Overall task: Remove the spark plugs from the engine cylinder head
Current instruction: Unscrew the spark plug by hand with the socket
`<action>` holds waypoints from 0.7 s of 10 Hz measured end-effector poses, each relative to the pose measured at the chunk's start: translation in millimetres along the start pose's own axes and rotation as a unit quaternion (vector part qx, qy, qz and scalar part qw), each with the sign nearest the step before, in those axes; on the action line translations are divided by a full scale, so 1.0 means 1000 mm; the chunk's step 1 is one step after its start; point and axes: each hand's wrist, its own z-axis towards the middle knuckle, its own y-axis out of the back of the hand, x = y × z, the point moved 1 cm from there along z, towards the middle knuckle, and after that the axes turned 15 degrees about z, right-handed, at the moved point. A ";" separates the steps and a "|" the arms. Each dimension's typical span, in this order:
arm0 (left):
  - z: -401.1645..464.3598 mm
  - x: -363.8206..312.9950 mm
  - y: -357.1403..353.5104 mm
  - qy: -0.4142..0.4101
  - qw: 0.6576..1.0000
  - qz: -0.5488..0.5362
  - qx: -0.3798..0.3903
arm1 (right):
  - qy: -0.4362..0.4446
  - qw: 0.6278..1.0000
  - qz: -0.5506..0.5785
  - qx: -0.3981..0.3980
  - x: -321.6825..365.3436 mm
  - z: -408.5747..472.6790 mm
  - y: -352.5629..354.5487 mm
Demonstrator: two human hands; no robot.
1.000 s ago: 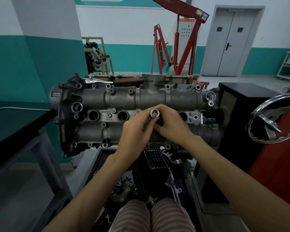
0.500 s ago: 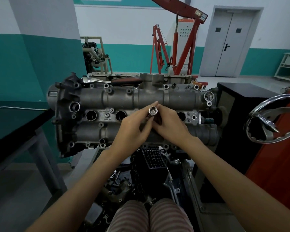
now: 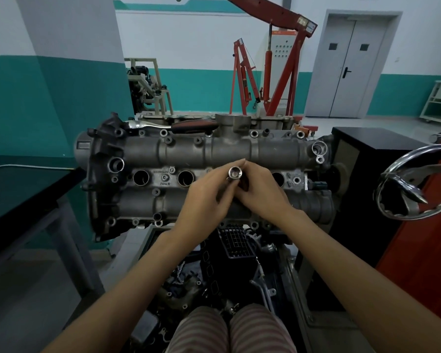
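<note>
Two bare hands meet at frame centre: the left hand and right hand together pinch a short shiny steel socket tube, open end toward the camera. It looks light, rigid and smooth, so a slip is likely; hold its barrel. Just behind lies the grey cast-aluminium cylinder head, with dark round plug wells left of the hands. No spark plugs show. Farther back rests a chrome ratchet with a red-black handle.

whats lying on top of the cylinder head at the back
A ratchet wrench lies along the back edge of the cylinder head, chrome head left, dark red handle right. What sits under it is covered.
</note>
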 end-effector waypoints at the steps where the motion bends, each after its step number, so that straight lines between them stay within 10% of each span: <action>1: -0.001 -0.002 -0.002 0.055 0.997 0.018 -0.042 | 0.017 0.999 -0.033 0.007 -0.001 -0.002 -0.001; 5: 0.011 0.002 0.008 -0.015 0.998 0.010 0.068 | -0.020 1.000 -0.001 -0.010 -0.001 -0.003 0.002; 7: 0.002 0.005 0.003 0.062 0.998 0.001 -0.018 | -0.029 1.000 -0.010 0.005 -0.002 -0.001 0.001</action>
